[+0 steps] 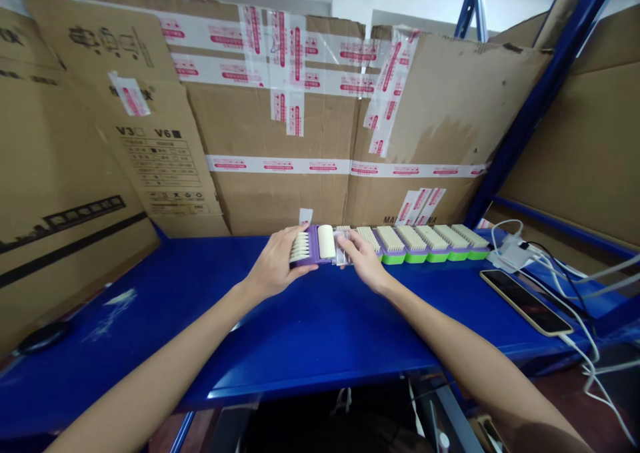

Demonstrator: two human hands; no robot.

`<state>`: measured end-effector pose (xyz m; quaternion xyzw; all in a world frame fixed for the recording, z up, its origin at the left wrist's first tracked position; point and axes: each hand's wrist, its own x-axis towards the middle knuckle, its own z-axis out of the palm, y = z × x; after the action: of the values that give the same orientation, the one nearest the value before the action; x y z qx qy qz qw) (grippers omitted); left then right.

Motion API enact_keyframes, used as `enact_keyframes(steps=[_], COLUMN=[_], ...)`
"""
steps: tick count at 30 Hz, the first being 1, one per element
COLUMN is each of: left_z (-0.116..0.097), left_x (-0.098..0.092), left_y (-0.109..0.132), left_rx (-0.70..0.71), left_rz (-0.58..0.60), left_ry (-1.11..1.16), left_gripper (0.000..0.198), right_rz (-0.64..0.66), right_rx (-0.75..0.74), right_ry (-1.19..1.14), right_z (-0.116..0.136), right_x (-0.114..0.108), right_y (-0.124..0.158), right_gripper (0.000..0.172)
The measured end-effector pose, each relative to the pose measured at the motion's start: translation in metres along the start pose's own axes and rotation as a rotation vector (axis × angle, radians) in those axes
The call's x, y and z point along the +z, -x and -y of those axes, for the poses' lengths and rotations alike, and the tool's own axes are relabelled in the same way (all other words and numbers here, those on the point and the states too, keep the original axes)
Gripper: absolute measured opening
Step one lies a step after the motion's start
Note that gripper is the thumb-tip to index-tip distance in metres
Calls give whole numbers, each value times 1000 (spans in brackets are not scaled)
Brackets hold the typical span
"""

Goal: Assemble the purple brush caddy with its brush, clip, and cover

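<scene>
My left hand is closed around a purple brush, with cream bristles at its left end and a cream roller beside them. It is held level above the blue tabletop. At the roller's right side, my right hand pinches a clear plastic cover between thumb and fingers. Whether the cover is joined to the brush I cannot tell. Just beyond my right hand runs a row of several similar brushes, bristles up, with purple and green bases; the nearest is partly hidden by my fingers.
Taped cardboard walls the back of the blue table. On the right lie a phone, a white power strip and tangled cables. A dark round object sits at the left edge. A blue rack post rises at the right.
</scene>
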<state>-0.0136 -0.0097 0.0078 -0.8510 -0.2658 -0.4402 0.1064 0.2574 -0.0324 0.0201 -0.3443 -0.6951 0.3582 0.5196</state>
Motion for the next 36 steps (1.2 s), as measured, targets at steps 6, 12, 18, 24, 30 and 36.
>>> enact_keyframes(steps=[6,12,18,24,30,36], left_z=[1,0,3,1,-2,4], left_x=[-2,-5,-3,-7,-9,-11], left_y=[-3,-6,0,-2,-3,-4], left_rx=[15,38,116,131,32,49], left_rz=[46,59,-62,-98,28,-34], left_ry=[-112,-241,-120,-123,-123,-154], left_gripper=[85,67,81,81,73,71], right_rz=[-14,-82,-132,-154,-159,-161], right_rx=[67,17,-46,-31,-82,-74], right_ry=[-118,-27,144,206,91,41], right_z=[5,-1,-6,-11,-5,2], right_x=[-1,-2,-6,-13,-7,-5], right_y=[1,2,1,-2,1,4], right_gripper=[61,61,50,44,46,54])
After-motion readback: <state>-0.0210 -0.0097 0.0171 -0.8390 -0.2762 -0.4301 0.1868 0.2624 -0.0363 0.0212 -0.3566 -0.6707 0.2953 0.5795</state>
